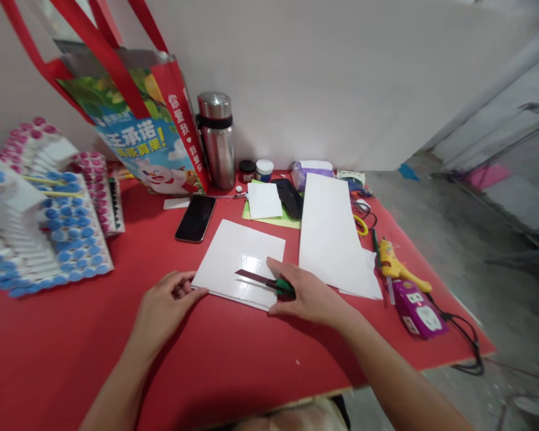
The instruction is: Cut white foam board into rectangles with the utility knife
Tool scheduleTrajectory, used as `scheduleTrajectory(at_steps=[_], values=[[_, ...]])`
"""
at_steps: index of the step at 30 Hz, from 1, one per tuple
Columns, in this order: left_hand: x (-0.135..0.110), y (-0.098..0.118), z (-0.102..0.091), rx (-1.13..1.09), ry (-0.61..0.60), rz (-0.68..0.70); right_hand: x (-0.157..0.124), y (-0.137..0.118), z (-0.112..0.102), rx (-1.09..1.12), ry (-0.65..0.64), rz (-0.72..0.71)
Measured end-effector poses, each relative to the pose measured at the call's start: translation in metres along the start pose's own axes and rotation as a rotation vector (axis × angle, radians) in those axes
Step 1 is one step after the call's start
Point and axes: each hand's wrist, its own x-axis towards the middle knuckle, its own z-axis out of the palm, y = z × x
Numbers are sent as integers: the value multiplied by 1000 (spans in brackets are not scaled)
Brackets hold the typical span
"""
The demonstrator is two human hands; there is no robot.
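Observation:
In the middle of the red table lies a small stack of glossy white boards (227, 254), its edges nearly lined up. My left hand (170, 299) grips the stack's near-left corner, thumb along the front edge and fingers curled. My right hand (303, 293) is closed round a green box cutter (282, 287). The cutter's dark blade is extended and points left over the top board; whether it touches cannot be told. The thumb and fingers of that hand also rest by the stack's right edge.
Beyond the stack are a phone (196, 219), a steel thermos (219, 143) and a shopping bag (139, 126). Blue-and-white craft pieces (76, 227) stand left. To the right lie white sheets (326, 227), a yellow glue gun (397, 266) and a purple power socket (417, 308) with its cable.

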Motion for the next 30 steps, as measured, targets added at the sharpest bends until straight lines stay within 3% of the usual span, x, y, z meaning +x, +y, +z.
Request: scheduleTrajectory(at_steps=[9,23,26,30], values=[[5,-4,-1,16,9,-9,4,-14,13,-182,51,142],[6,-4,-8,76,-58,13,30,-15,-9,-220,59,175],[14,10,-12,227,-74,133,31,-16,-10,-229,65,179],[40,37,-5,349,7,466,30,-16,-4,-233,79,201]])
